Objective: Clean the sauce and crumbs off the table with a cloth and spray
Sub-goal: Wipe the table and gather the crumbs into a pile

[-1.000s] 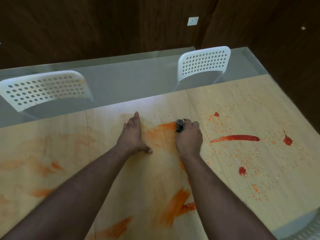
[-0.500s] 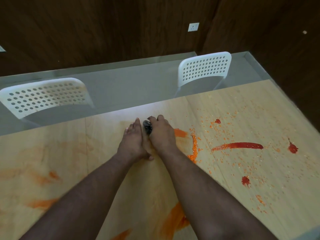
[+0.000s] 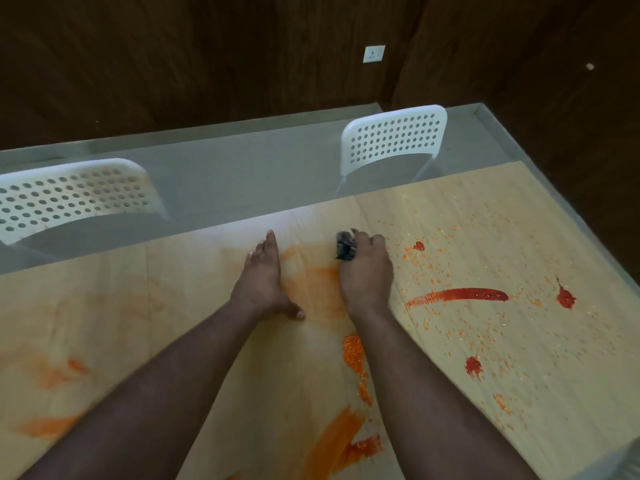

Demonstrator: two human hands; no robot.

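While the left hand [image 3: 264, 278] lies flat, right hand [image 3: 367, 271] fingers clamp the cloth [image 3: 345, 250] on the table [image 3: 485, 216].

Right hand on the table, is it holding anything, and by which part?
The right hand grips a dark bunched-up cloth, fingers curled over it, one end sticking out past the fingertips. The left hand lies flat, holding nothing.

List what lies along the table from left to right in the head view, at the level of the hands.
Faint orange smear → left hand → orange smear → right hand gripping dark cloth → red streak → red blob.
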